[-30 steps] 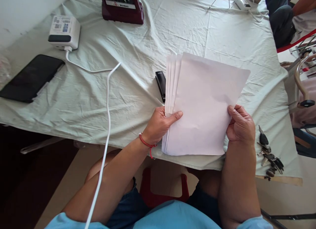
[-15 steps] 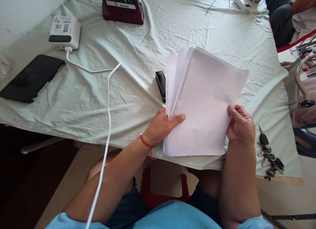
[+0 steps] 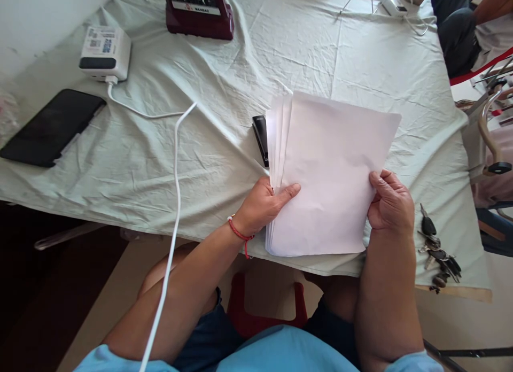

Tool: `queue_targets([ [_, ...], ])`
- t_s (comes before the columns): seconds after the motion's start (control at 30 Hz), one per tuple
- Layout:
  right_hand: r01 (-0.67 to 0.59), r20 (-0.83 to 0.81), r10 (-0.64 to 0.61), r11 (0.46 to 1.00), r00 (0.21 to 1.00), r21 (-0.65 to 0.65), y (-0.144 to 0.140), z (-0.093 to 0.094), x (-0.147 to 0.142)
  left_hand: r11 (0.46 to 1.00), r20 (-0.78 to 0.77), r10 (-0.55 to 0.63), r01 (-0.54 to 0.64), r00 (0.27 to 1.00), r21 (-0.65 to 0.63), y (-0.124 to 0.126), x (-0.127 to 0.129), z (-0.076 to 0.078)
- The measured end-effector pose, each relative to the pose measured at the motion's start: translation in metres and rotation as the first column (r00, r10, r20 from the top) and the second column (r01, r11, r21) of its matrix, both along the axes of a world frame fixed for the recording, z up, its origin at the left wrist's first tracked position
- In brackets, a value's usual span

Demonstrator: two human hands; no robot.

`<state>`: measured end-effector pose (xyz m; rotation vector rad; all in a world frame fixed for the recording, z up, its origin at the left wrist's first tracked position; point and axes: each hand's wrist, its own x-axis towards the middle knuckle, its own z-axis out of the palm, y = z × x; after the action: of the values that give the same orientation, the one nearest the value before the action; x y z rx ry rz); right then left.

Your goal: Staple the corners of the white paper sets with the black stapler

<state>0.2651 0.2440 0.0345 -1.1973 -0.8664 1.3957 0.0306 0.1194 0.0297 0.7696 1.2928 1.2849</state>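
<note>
Both hands hold a small stack of white paper sheets [image 3: 332,169] over the front of the table. My left hand [image 3: 270,202] grips the left edge, thumb on top and fingers hidden beneath; several sheet edges fan out there. At the right edge, my right hand [image 3: 389,201] pinches the paper between thumb and curled fingers. A black stapler [image 3: 261,138] lies just left of the stack, partly covered by it.
A pale green cloth [image 3: 224,163] covers the table. On the left are a black tablet-like device [image 3: 54,126] and a white power adapter [image 3: 106,51] with a white cable [image 3: 175,185]. Keys [image 3: 438,252] lie at right. A dark red device [image 3: 199,19] stands behind; a person [image 3: 457,35] sits at far right.
The far edge of the paper stack has come down toward me and the top sheet lies flatter. Both hands stay in nearly the same place with their grip kept.
</note>
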Motion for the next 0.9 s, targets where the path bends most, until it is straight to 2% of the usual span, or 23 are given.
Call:
queue_targets([
  [0.23, -0.004, 0.013, 0.004, 1.000, 1.000, -0.007, -0.001, 0.000, 0.001, 1.000, 0.026, -0.018, 0.017, 1.000, 0.007, 0.000, 0.000, 0.000],
  [0.47, -0.028, 0.031, 0.028, 1.000, 0.999, -0.002, 0.001, -0.002, 0.003, 0.999, -0.041, 0.002, -0.004, 0.999, -0.038, -0.001, -0.001, -0.001],
  [0.6, -0.119, 0.064, 0.117, 0.993, 0.991, 0.024, -0.003, -0.004, 0.003, 0.999, 0.070, 0.017, -0.014, 0.997, -0.030, 0.001, -0.004, -0.001],
  [0.67, -0.188, 0.092, 0.187, 0.982, 0.978, 0.010, -0.006, -0.005, 0.003, 0.996, 0.156, 0.083, -0.080, 0.984, -0.026, 0.003, -0.005, 0.000],
  [0.77, -0.276, 0.122, 0.284, 0.958, 0.951, -0.079, -0.009, -0.006, 0.003, 0.973, 0.243, 0.231, -0.231, 0.942, -0.029, 0.007, -0.009, 0.002],
  [0.83, -0.297, 0.120, 0.310, 0.948, 0.943, -0.116, -0.011, -0.006, 0.004, 0.942, 0.283, 0.328, -0.333, 0.901, -0.030, 0.010, -0.011, 0.002],
  [0.9, -0.296, 0.095, 0.303, 0.952, 0.948, -0.081, -0.013, -0.004, 0.004, 0.905, 0.328, 0.408, -0.426, 0.852, -0.019, 0.013, -0.014, 0.000],
])
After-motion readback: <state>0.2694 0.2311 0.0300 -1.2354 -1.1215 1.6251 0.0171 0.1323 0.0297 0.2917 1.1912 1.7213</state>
